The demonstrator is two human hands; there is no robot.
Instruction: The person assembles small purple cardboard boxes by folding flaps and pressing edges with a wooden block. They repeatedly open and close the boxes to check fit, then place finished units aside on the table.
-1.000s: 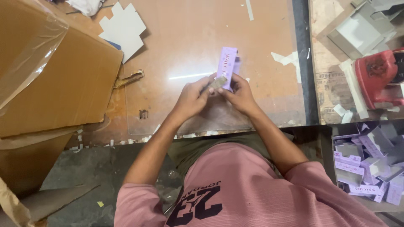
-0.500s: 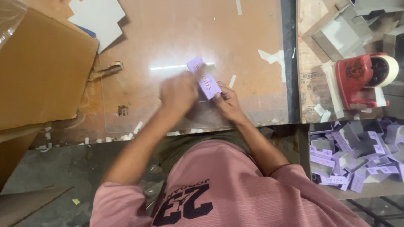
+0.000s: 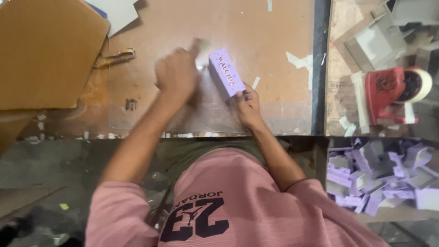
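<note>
A small lilac carton (image 3: 227, 72) with red lettering lies slanted on the brown table (image 3: 283, 32). My right hand (image 3: 247, 104) grips its near end with the fingertips. My left hand (image 3: 177, 73) is blurred, just left of the carton's far end, its fingers curled and one finger stretched toward the box; whether it touches the box cannot be told.
A large sheet of brown cardboard (image 3: 45, 50) covers the table's left. A red tape dispenser (image 3: 393, 93) and grey card inserts (image 3: 375, 39) lie at the right. Below them a bin holds several lilac cartons (image 3: 379, 178). Scraps of white paper (image 3: 299, 61) dot the table.
The carton has gone from upright between both hands to lying slanted on the table. My left hand has come off its near end and moved left.
</note>
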